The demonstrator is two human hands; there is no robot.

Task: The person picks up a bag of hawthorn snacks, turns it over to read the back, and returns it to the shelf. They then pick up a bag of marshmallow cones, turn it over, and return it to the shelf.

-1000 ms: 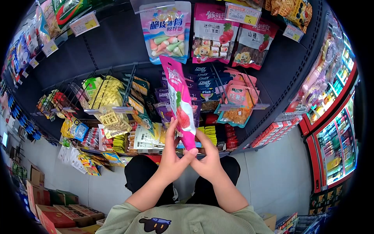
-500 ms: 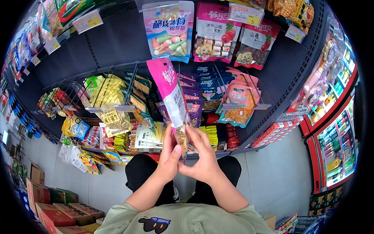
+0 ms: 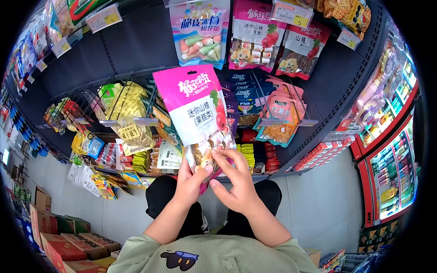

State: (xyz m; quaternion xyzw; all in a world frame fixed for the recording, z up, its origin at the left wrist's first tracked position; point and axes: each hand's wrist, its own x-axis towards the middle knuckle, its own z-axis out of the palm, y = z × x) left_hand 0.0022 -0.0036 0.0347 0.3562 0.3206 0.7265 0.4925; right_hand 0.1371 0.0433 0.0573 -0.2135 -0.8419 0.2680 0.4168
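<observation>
A pink and white bag of mini hawthorn snacks (image 3: 195, 109) is held upright, its printed front facing me. My left hand (image 3: 190, 183) grips its lower left, with the thumb on the front and the other fingers partly hidden behind. At the lower right edge, my right hand (image 3: 236, 184) has its fingers bent against the bag, the thumb a little apart from them. Wrapped pieces show through the bag's lower part. Behind it, a matching pink hawthorn bag (image 3: 255, 38) hangs on the shelf beside a marshmallow bag (image 3: 199, 34).
Orange snack bags (image 3: 280, 116) and dark blue bags (image 3: 246, 95) hang to the right on wire hooks. Yellow peanut bags (image 3: 134, 132) hang to the left. A red-framed fridge (image 3: 364, 191) stands at right, cardboard boxes (image 3: 68, 250) at lower left.
The hawthorn bag has turned from nearly edge-on to show its front, its top moving left. My right hand's fingers have shifted on its lower right side.
</observation>
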